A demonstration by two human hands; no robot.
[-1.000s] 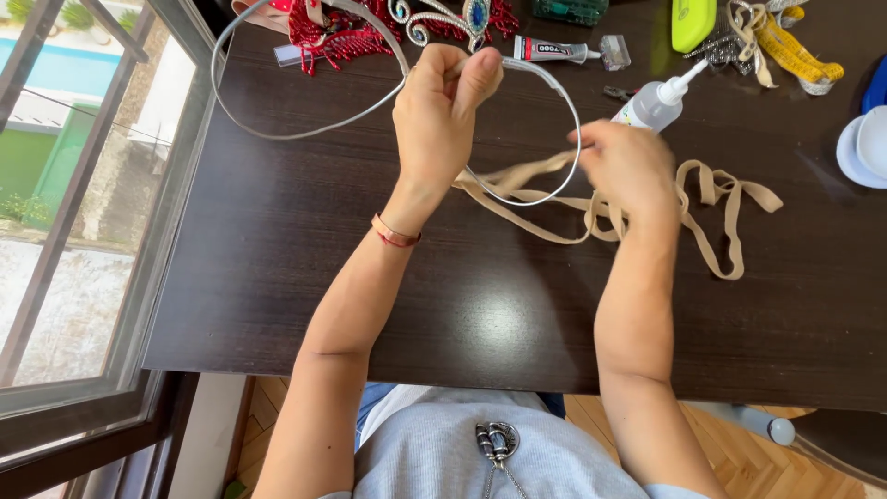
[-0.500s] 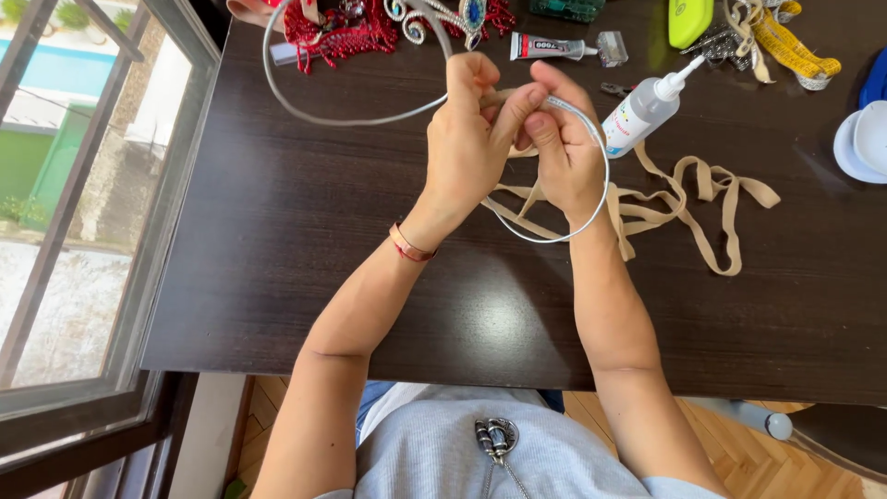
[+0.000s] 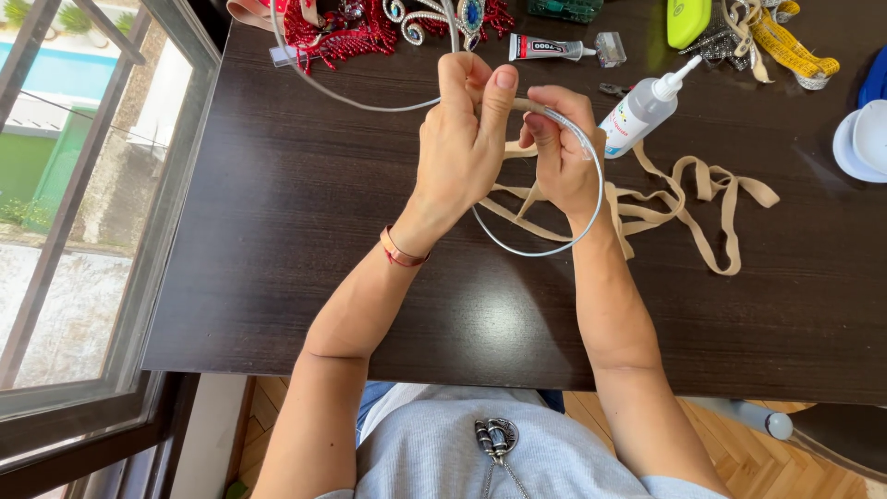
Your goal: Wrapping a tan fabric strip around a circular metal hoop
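Observation:
My left hand (image 3: 465,139) and my right hand (image 3: 559,148) are raised together above a dark wooden table (image 3: 277,249). Both pinch a thin grey wire hoop (image 3: 545,248) near its top, where a beige ribbon (image 3: 688,194) is wound round it. The hoop loops down around my right wrist and arcs away to the far left. The rest of the ribbon lies in loose folds on the table to the right of my hands. A white glue bottle (image 3: 644,109) lies just beyond my right hand.
At the table's far edge are a red beaded piece (image 3: 337,32), a jewelled silver ornament (image 3: 443,14), a small glue tube (image 3: 554,48), a yellow-green object (image 3: 688,20), a yellow tape measure (image 3: 785,51) and white lids (image 3: 864,139). A window (image 3: 83,203) is on the left.
My right hand rose from the ribbon on the table and joined my left hand at the hoop. The hoop shifted right and now circles my right wrist.

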